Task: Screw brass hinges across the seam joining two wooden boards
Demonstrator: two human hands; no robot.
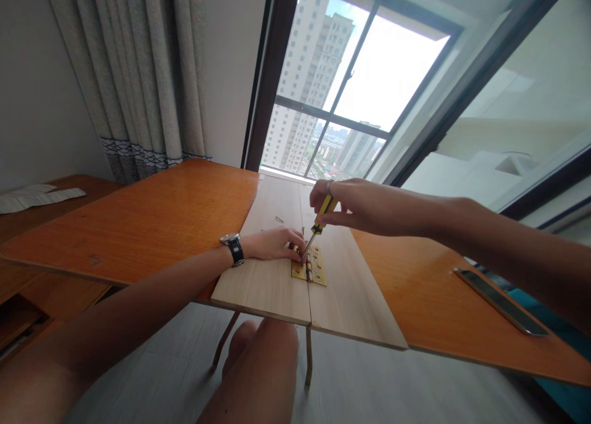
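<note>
**A yellow-and-black-handled screwdriver (pixel 325 212) slants down to a gold-coloured metal hinge (pixel 318 275).**

A glossy orange-brown wooden desk (pixel 184 208) carries two pale, flat wooden boards (pixel 355 307), laid edge to edge, seemingly so that the hinge can bridge their seam. Its barrel runs along that line, one leaf on each board, near the edge closest to the person.

The right hand (pixel 341 199) is closed around the screwdriver's handle from above, a grip that would let it press and turn. The left hand (pixel 277 242) rests on the left board, fingertips bunched at the hinge beside the metal shaft's tip, probably to steady the work there; whether they pinch anything is hidden, so I cannot tell. Smallest of all, a thin metal screw (pixel 279 219) lies loose beyond the left hand, apparently within its easy reach.
</note>
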